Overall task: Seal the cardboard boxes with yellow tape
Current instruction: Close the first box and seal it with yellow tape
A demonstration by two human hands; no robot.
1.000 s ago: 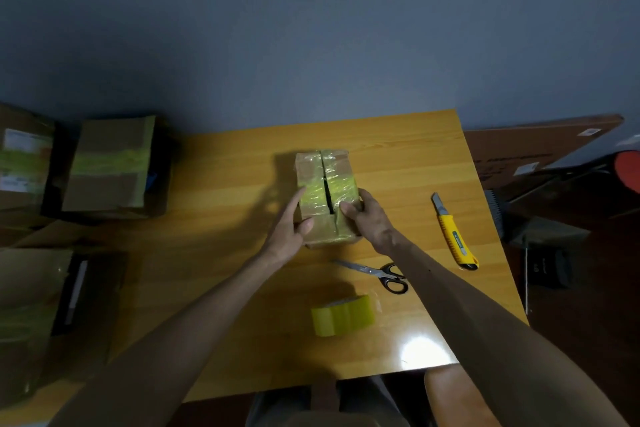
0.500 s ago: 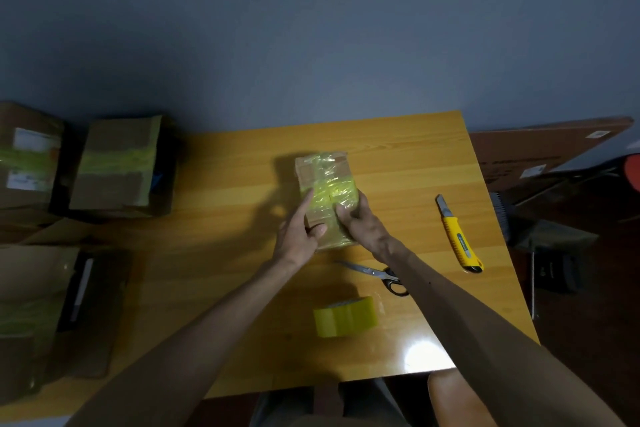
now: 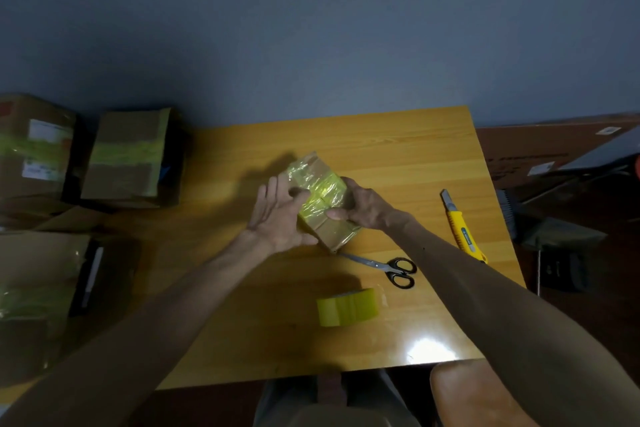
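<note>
Gripping the small cardboard box (image 3: 320, 199) from both sides, the person has it over the middle of the table (image 3: 398, 156), turned at an angle. The left hand (image 3: 277, 215) cups the left side, fingers reaching up along it, thumb tucked by the near bottom corner. The right hand (image 3: 363, 208) curls round the right side, thumb pressed on top. Glossy yellow tape bands the box's top, crinkled and catching the light; bare brown card shows at the near end.

On the yellow wooden table: the yellow tape roll (image 3: 346, 307) nearest the person, black-handled scissors (image 3: 393, 267) just beyond it, a yellow utility knife (image 3: 462, 225) to the right. Larger boxes (image 3: 128, 156) with yellow bands sit off the table's left edge. A grey-blue wall (image 3: 311, 28) rises behind, and the room is dim.
</note>
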